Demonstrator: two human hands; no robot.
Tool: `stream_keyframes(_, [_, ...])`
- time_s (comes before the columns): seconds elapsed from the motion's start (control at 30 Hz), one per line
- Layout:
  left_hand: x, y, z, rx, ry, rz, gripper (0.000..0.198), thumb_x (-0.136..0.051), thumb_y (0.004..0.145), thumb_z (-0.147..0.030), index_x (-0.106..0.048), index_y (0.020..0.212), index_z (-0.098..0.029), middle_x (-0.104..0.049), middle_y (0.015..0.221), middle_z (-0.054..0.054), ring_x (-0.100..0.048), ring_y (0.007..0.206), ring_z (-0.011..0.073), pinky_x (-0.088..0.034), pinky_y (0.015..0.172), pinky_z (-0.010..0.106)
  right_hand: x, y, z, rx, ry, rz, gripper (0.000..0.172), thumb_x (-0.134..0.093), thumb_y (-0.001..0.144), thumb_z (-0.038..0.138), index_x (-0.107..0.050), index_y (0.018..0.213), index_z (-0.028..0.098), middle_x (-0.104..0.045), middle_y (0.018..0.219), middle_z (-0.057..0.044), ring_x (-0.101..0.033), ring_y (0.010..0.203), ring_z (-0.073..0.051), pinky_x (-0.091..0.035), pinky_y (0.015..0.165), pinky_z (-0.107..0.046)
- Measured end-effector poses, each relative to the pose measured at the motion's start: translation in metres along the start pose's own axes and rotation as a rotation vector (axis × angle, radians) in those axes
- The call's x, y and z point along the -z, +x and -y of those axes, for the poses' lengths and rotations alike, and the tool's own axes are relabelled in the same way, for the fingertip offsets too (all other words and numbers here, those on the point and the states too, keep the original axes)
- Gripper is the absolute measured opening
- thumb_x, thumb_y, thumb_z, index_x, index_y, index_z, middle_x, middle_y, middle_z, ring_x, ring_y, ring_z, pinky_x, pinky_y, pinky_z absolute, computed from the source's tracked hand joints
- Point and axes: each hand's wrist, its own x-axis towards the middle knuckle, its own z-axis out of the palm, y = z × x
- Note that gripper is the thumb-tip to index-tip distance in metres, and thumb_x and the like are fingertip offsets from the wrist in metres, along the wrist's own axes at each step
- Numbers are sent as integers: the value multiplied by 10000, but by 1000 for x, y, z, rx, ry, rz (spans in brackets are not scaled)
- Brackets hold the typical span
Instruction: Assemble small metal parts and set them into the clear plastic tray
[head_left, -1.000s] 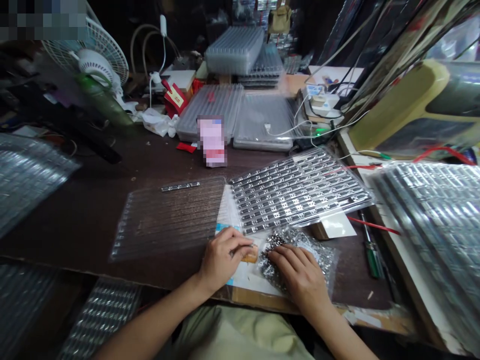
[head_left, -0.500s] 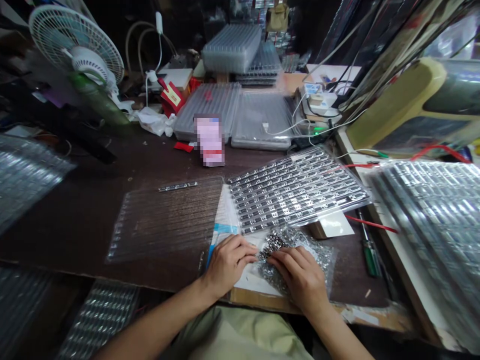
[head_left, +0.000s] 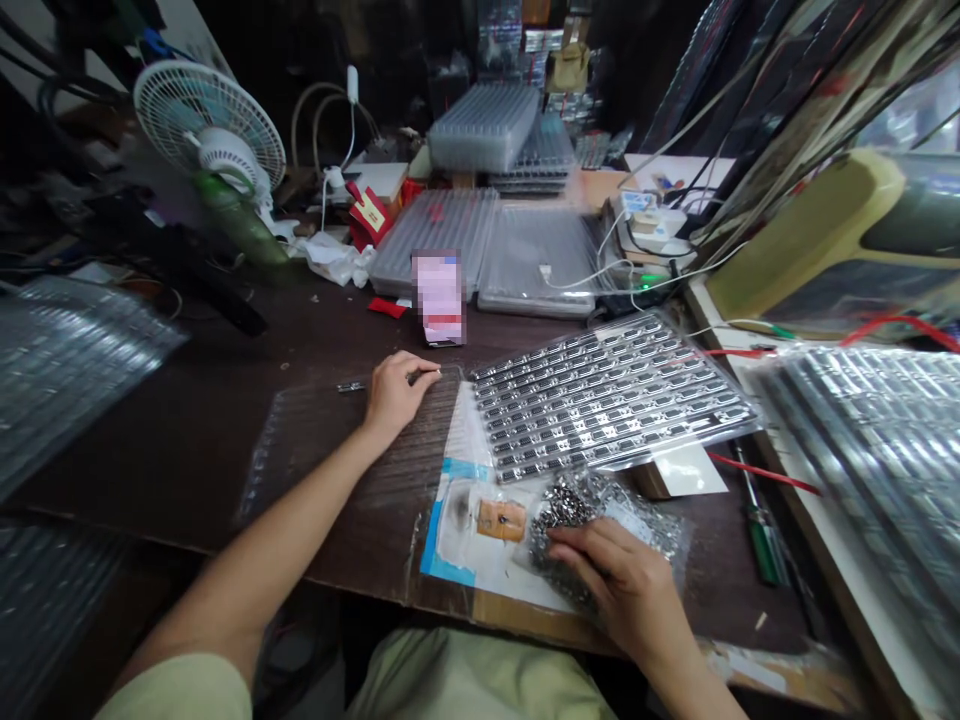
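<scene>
Dark workshop table (head_left: 142, 450) under inspection: a desk fan (head_left: 210, 125) stands at the far left, and stacked clear plastic trays (head_left: 484, 130) and a power strip (head_left: 649, 215) sit toward the back. The left hand (head_left: 397, 393) rests on the edge of an unfilled clear blister tray (head_left: 352, 470), fingers extended. Its fingertips lie at a slim metal strip (head_left: 352, 387); whether they pinch the strip cannot be determined. The right hand (head_left: 622, 585) lies curved and loosely spread on a clear bag (head_left: 637, 540), at a heap of small silver components (head_left: 562, 510). Beside the heap is a white sheet with blue tape (head_left: 454, 530), bearing an amber tape patch (head_left: 501, 520). A filled blister tray (head_left: 615, 395) lies just beyond. Risks: pressure from the right hand could push loose components off the bag or onto the filled tray. A careless sweep of the left forearm could shift the light clear tray, or flick the strip away. A snagged red wire (head_left: 765, 478) could drag the green-handled screwdriver (head_left: 763, 545).
</scene>
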Motion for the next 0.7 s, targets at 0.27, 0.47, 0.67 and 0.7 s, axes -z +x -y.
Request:
stream_keyframes(0.27, [4,10,48,-2,160,102,157,-598,806,-309,-725,804,-218,-706,904,25,-629,860,193,-437,840,331,-5,3,3,-157,88,134,211,-450,931,236,-646,1009,235,-717,890,-13,-683,782,-136,-538,677,-211])
stream_keyframes(0.47, [-20,22,-2,-120,160,196,150,-585,837,-309,-719,855,-244,-720,956,16,-627,912,205,-376,909,382,-13,8,4,-125,49,-20,154,-516,910,275,-662,895,228,-699,826,-24,-661,764,-147,-519,684,-241])
stream_keyframes(0.67, [-49,40,-33,-80,134,269,113,-636,800,-291,-708,764,-212,-731,873,38,-643,847,226,-419,872,399,-41,12,7,-122,-40,-29,180,-555,897,330,-681,825,224,-699,786,-18,-626,729,-147,-447,672,-267])
stream_keyframes(0.7, [-47,40,-33,-57,83,253,107,-632,800,-278,-702,767,-204,-729,864,41,-645,838,220,-435,863,388,-44,12,7,-128,-70,-21,180,-568,890,342,-687,811,231,-699,779,-11,-616,722,-147,-425,664,-273])
